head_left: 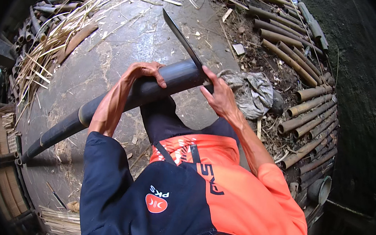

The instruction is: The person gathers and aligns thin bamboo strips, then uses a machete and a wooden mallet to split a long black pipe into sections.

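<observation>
A long, dark bamboo pole [108,96] slants across in front of me, its thick end up at the right and its thin end low at the left. My left hand [149,72] is wrapped over the pole near the thick end, thumb on top. In my right hand [219,93] is the handle of a long-bladed machete [182,37]. The blade lies against the rim of the pole's thick end and points up and to the left. My right fingers are closed round the handle, which they mostly hide. My knees, in dark trousers, are below the pole.
Cut bamboo pieces [288,59] lie in rows along the right side. Thin split strips [44,58] and more bamboo lengths are heaped at the left. A crumpled grey cloth [251,93] lies beyond my right hand. Chips and slivers litter the concrete floor [77,88]; a dark wall [362,89] rises at right.
</observation>
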The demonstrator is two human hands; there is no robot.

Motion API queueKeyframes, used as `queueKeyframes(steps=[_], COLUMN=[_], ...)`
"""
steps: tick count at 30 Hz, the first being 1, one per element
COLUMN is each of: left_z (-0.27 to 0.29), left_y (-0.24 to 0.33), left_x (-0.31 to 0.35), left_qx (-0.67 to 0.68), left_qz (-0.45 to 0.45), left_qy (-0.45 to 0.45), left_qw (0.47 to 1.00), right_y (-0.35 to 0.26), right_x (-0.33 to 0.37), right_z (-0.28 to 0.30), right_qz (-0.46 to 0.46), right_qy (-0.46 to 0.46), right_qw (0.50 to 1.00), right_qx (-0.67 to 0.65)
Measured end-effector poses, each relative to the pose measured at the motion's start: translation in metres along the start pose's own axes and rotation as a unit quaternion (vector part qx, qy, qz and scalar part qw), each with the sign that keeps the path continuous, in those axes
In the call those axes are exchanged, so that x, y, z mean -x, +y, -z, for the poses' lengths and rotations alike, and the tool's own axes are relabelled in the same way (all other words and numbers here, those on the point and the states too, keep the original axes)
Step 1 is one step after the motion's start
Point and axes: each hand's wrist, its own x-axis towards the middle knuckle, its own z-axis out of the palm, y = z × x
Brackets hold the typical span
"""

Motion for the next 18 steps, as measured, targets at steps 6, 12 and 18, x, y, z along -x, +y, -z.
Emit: queueKeyframes(steps=[6,12,18], left_z=[-0.039,-0.098,-0.139], left_y=[0.013,0.000,-0.010], left_x=[0.003,0.013,-0.013], left_qx=[-0.200,-0.345,-0.347], left_qz=[-0.045,-0.067,-0.098], left_qy=[0.223,0.460,0.597], left_qw=[0.953,0.815,0.717], right_y=[-0.007,-0.021,-0.027], right_x=[-0.023,-0.032,-0.044], right_z=[-0.003,-0.007,-0.007], right_qz=[-0.039,-0.027,-0.053], right_qy=[-0.030,-0.075,-0.134], right_qw=[0.998,0.995,0.985], right_qx=[0.041,0.052,0.095])
